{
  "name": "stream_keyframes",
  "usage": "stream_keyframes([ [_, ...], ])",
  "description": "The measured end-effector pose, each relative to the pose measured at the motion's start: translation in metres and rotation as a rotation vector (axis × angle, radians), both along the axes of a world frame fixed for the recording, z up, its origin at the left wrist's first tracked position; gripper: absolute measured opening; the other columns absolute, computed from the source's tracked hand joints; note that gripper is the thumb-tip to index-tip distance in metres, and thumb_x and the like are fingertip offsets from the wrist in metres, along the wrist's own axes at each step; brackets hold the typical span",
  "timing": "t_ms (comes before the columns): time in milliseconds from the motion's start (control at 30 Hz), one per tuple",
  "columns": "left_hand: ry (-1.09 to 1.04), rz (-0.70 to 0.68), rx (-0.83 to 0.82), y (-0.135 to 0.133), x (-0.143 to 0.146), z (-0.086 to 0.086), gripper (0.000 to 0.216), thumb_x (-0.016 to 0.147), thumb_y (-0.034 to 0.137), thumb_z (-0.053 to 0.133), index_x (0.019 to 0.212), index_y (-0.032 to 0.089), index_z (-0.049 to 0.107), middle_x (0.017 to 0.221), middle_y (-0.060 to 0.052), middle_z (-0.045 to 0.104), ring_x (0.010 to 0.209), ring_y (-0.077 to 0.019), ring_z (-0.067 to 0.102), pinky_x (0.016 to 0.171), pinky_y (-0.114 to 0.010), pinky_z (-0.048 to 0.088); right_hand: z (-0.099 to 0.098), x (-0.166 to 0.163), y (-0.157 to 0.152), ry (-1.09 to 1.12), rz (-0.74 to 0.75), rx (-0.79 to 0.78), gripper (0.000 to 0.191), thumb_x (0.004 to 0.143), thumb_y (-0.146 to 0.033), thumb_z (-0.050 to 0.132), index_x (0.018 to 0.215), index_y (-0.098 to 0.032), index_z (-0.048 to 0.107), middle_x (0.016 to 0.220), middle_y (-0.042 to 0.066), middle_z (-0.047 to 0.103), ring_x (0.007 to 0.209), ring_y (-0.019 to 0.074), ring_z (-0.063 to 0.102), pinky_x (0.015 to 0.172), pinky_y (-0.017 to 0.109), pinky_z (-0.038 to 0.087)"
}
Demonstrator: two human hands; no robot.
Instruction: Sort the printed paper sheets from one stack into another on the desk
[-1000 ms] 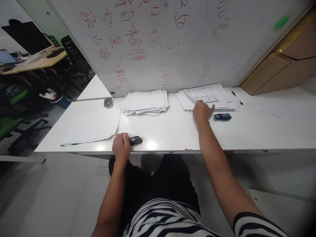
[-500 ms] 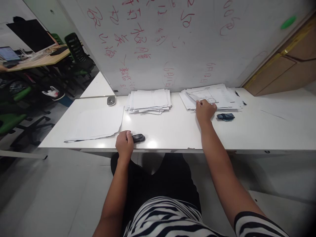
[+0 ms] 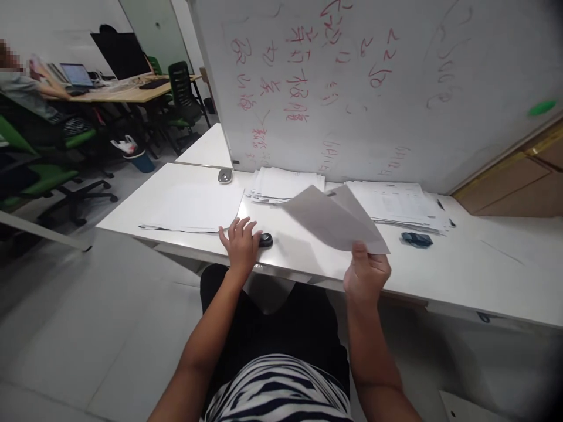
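Above the table (image 3: pixel 453 266), loose paper (image 3: pixel 328 220) is pinched at its near edge by the right hand (image 3: pixel 367 273) and should be gripped lightly against creasing; the left hand (image 3: pixel 241 246) is spread beside a black object (image 3: pixel 266 240).

A pale sheet (image 3: pixel 328 223), curled and tilted, spreads forward-left from the right fingers (image 3: pixel 359 252) gripping its edge; a black stapler-like object (image 3: pixel 266 240) lies just right of the left fingers (image 3: pixel 241 226).

Paper (image 3: pixel 332 223) in right fingers (image 3: pixel 380 266) above desk (image 3: pixel 466 272)
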State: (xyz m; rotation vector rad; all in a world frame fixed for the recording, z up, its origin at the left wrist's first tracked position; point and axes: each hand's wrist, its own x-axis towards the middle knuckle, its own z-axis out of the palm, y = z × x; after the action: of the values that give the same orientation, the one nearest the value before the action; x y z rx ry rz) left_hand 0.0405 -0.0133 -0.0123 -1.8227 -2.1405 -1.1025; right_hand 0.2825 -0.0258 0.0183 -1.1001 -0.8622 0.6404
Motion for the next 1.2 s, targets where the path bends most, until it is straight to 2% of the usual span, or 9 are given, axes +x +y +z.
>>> stream_keyframes([
  [100,-0.234,-0.311,-0.015,-0.023,0.018,0.013,0.045,0.090,0.053,0.043,0.123,0.025,0.055,0.133,-0.010,0.055,0.132,-0.0277,0.038,0.114,-0.050,0.017,-0.017,-0.005,-0.017,0.255,0.206,-0.129,0.036,0.080,-0.045,0.063,0.110,-0.026,0.063,0.111,0.004,0.069,0.104,0.0197,0.064,0.095,0.041,0.051],
  [200,-0.775,-0.578,-0.204,-0.046,0.041,0.017,0.050,0.089,0.051,0.047,0.132,0.027,0.044,0.131,-0.010,0.055,0.122,-0.0237,0.050,0.102,-0.041,0.038,-0.040,0.005,-0.027,0.310,0.232,-0.246,0.032,0.080,-0.043,0.065,0.106,-0.026,0.064,0.110,0.003,0.070,0.106,0.0182,0.064,0.097,0.039,0.051],
  [333,-1.406,-0.625,-0.433,-0.058,0.060,0.012,0.053,0.079,0.040,0.067,0.126,0.027,0.048,0.107,-0.004,0.065,0.098,-0.0160,0.060,0.086,-0.030,0.046,-0.060,0.022,-0.045,0.324,0.128,-0.328,0.025,0.079,-0.041,0.066,0.097,-0.024,0.064,0.103,0.002,0.072,0.105,0.0186,0.065,0.099,0.039,0.051],
  [467,-1.652,-0.629,-0.562,-0.061,0.061,0.004,0.053,0.070,0.034,0.077,0.118,0.026,0.055,0.099,-0.001,0.064,0.083,-0.0110,0.061,0.074,-0.025,0.046,-0.062,0.030,-0.059,0.379,0.034,-0.328,0.022,0.078,-0.039,0.068,0.094,-0.024,0.064,0.106,0.002,0.072,0.109,0.0184,0.064,0.106,0.040,0.045],
  [600,-1.787,-0.731,-0.742,-0.075,0.062,-0.001,0.044,0.072,0.032,0.075,0.112,0.021,0.060,0.104,-0.006,0.066,0.089,-0.0155,0.063,0.080,-0.029,0.047,-0.059,0.030,-0.064,0.345,-0.032,-0.267,0.024,0.080,-0.038,0.065,0.099,-0.023,0.065,0.113,0.003,0.070,0.112,0.0181,0.062,0.109,0.040,0.041],
  [700,-1.804,-0.746,-0.799,-0.085,0.062,-0.006,0.035,0.075,0.035,0.072,0.104,0.017,0.065,0.099,-0.008,0.069,0.088,-0.0178,0.064,0.084,-0.032,0.047,-0.058,0.029,-0.065,0.342,-0.071,-0.239,0.027,0.080,-0.038,0.066,0.102,-0.023,0.066,0.113,0.003,0.069,0.113,0.0180,0.061,0.109,0.039,0.040],
  [967,-1.392,-0.543,-0.477,-0.079,0.047,-0.003,0.025,0.071,0.038,0.074,0.074,0.017,0.061,0.075,0.003,0.064,0.069,-0.0091,0.055,0.068,-0.022,0.042,-0.061,0.027,-0.069,0.356,-0.119,-0.255,0.039,0.075,-0.042,0.070,0.105,-0.017,0.067,0.105,0.005,0.070,0.103,0.0193,0.063,0.101,0.039,0.045],
  [1100,-1.061,-0.510,-0.358,-0.070,0.042,0.006,0.027,0.076,0.043,0.068,0.074,0.018,0.056,0.071,0.003,0.057,0.065,-0.0093,0.051,0.062,-0.022,0.039,-0.068,0.032,-0.067,0.353,0.030,-0.254,0.036,0.070,-0.040,0.075,0.098,-0.018,0.069,0.098,0.004,0.072,0.099,0.0204,0.064,0.096,0.040,0.047],
  [1200,-0.777,-0.550,-0.123,-0.057,0.038,0.024,0.021,0.080,0.038,0.064,0.078,0.019,0.056,0.078,0.002,0.057,0.075,-0.0113,0.053,0.071,-0.025,0.043,-0.066,0.042,-0.053,0.283,0.205,-0.205,0.034,0.067,-0.037,0.078,0.094,-0.019,0.070,0.093,0.004,0.072,0.097,0.0208,0.064,0.095,0.041,0.047],
])
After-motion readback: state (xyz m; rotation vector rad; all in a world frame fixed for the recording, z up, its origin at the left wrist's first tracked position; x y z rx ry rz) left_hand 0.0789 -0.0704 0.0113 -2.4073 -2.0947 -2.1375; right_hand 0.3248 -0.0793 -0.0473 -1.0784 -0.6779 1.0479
